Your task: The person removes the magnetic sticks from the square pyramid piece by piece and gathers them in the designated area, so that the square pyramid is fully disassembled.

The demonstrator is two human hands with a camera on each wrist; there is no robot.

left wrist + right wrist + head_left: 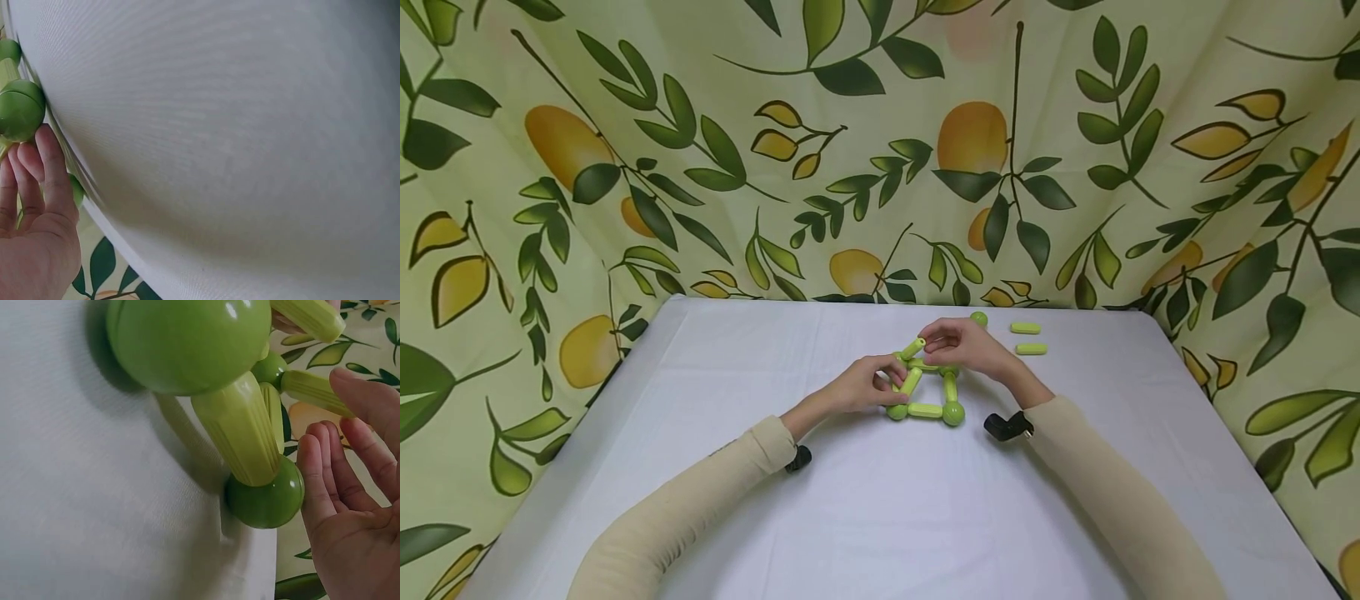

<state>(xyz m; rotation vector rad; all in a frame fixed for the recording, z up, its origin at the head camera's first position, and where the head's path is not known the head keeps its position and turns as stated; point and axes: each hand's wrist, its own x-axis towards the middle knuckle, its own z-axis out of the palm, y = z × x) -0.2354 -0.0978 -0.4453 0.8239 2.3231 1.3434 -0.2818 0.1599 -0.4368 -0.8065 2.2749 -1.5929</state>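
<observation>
Frame: your green rod-and-ball frame (925, 398) lies flat on the white table (880, 500), about mid-table and a bit toward the far edge. It's a rough square of light green rods with darker balls at the corners.

Left hand: your left hand (868, 385) is on the frame's left side, fingers curled in against the left corner. Looks like it's gripping the rod there, though the wrist view only shows fingertips beside a ball (20, 109), so I'm not 100% sure.

Right hand: your right hand (958, 342) hovers over the frame's far side and pinches a loose rod (913, 347) that tilts up, just above the far left corner.

Near corner: the near right ball (953, 413) rests on the cloth with a rod running up from it.

Spares: right of the frame, beyond your right hand, two spare rods (1028, 338) lie side by side, with a single ball (978, 317) just left of them.

Backdrop: leafy lemon-print curtain (880, 150) behind the frame.
</observation>
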